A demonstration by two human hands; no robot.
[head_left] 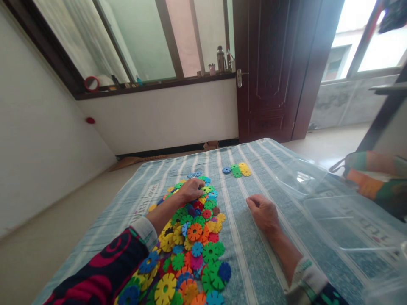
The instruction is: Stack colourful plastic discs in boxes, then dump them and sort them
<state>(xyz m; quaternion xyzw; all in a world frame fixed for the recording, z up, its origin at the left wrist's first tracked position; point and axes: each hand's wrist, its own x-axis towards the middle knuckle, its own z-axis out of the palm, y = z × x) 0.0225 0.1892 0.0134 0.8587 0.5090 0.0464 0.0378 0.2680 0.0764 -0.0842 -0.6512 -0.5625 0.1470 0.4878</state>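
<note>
A long heap of colourful notched plastic discs (194, 231) lies on the striped bed cover. My left hand (191, 189) reaches over the heap's far end, fingers curled down at a light green disc; whether they pinch it is hidden. To the right of the heap, my right hand (263, 211) is closed low over the cloth, and the inside of its fingers is hidden. Beyond it sits a small group set apart: a blue disc (226, 170), green discs (236, 171) and yellow discs (244, 169). Two blue discs (194, 174) lie at the heap's far edge.
Clear plastic containers (302, 180) stand on the right side of the bed cover (254, 156). A colourful bag (375, 178) is beyond them. Past the bed's far edge are a dark red door (267, 84) and a window sill with a flask (220, 59).
</note>
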